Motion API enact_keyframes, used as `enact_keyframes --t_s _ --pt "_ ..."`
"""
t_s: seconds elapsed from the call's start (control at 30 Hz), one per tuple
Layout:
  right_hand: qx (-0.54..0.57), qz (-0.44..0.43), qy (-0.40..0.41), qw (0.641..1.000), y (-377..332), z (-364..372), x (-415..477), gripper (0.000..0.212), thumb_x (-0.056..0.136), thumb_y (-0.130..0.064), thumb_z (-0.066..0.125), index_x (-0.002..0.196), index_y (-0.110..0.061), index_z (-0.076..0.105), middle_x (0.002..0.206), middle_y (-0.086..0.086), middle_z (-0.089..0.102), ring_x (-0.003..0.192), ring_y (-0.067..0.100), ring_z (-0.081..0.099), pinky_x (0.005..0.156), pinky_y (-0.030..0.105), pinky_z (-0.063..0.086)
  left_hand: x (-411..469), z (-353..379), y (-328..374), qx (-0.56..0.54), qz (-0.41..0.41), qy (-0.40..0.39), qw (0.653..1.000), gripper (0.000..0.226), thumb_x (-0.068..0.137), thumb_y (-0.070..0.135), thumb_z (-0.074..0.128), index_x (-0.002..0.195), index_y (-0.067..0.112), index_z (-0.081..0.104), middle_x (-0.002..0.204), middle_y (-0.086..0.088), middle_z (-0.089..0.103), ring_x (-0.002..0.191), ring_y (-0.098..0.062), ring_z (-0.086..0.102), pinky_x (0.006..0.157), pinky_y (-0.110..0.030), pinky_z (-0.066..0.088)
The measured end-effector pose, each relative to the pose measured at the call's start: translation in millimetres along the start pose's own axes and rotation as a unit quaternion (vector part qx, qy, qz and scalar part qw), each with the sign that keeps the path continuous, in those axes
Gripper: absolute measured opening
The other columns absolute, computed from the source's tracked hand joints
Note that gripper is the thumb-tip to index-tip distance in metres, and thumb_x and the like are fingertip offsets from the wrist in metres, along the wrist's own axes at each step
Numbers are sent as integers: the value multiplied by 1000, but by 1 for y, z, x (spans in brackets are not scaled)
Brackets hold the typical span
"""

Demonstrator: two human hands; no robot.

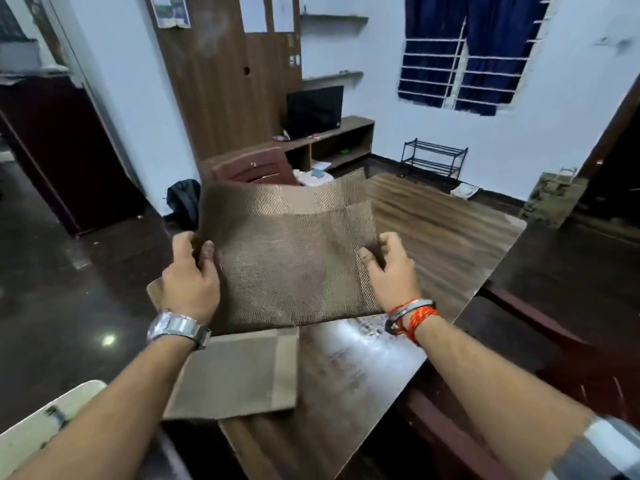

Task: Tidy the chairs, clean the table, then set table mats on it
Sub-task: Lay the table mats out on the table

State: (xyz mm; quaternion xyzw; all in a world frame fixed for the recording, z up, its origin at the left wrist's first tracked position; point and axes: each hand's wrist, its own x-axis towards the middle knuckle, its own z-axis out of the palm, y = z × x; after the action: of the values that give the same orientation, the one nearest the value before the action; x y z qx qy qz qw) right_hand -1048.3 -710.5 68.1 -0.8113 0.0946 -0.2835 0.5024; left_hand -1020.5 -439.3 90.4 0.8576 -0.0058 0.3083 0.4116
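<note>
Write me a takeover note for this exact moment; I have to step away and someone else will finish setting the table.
Left hand: gripping the left edge of the woven brown mat.
Right hand: gripping its right edge; the mat is held up above the table, far edge curling up.
Done: at least one table mat already lies flat at the near left of the table.
Left: lay the held mat down, then any remaining mats. A dark red chair stands at the far end.
</note>
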Motion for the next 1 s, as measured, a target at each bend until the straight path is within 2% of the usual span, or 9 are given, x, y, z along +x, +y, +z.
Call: enact_keyframes --t_s 0.07,0.2,0.27,0.4,0.5,0.67,0.77,0.87,1.0 --pt "3 11 -15 1000 10 -19 31 20 89 -16 68 103 -7 57 93 8 71 87 26 66 81 40 51 11 21 25 -13 -2 -11 1000 27 100 22 47 119 4 47 94 -15 62 87 -43 60 70 -30 35" --pt "12 49 -9 999 42 -38 63 21 87 -21 71 102 -9 62 94 7 72 88 25 67 82 39 52 24 69 43 -10 -11 -27 1000 26 98 25 51 116 6 50 102 -15 65 86 -33 59 72 -27 34" --pt "-1 69 14 998 63 -45 69 19 84 -24 75 96 -11 67 85 4 71 79 21 65 75 35 52 30 95 36 1 -13 -40 999 25 95 26 57 111 7 55 96 -12 65 82 -27 56 72 -27 36" --pt "-38 119 68 990 92 -56 67 17 81 -19 78 96 -13 73 62 -9 58 56 3 51 58 23 43 30 146 21 55 17 -97 994 20 93 22 60 100 4 66 91 -20 68 87 -38 63 76 -38 46" --pt "-79 154 92 981 112 -59 71 18 82 -18 77 99 -14 71 73 6 67 70 22 63 71 37 52 24 182 23 61 14 -135 989 22 95 23 57 100 6 69 90 -22 70 86 -40 65 74 -40 49" --pt "-142 124 108 976 139 -59 83 14 92 -16 65 97 -3 61 95 17 72 94 37 66 74 37 43 27 233 27 42 6 -149 988 24 98 32 49 109 16 63 88 -25 68 81 -47 62 67 -42 46" --pt "-179 108 111 972 135 -71 87 23 99 -26 53 106 -4 54 96 21 70 90 44 63 62 37 33 39 250 37 19 29 -135 990 27 99 33 45 116 16 58 83 -29 66 76 -50 61 65 -45 47" --pt "-209 84 125 966 131 -85 98 30 99 -32 49 112 -5 52 94 23 71 84 48 65 59 40 37 58 265 57 10 71 -130 989 29 99 35 45 120 18 58 86 -29 66 79 -50 61 67 -48 47" --pt "-212 168 96 958 145 -103 131 24 99 -30 52 109 -7 49 94 21 67 90 45 62 63 36 29 86 294 82 49 102 -168 979 26 97 39 49 112 23 60 90 -25 68 84 -47 62 70 -45 49"
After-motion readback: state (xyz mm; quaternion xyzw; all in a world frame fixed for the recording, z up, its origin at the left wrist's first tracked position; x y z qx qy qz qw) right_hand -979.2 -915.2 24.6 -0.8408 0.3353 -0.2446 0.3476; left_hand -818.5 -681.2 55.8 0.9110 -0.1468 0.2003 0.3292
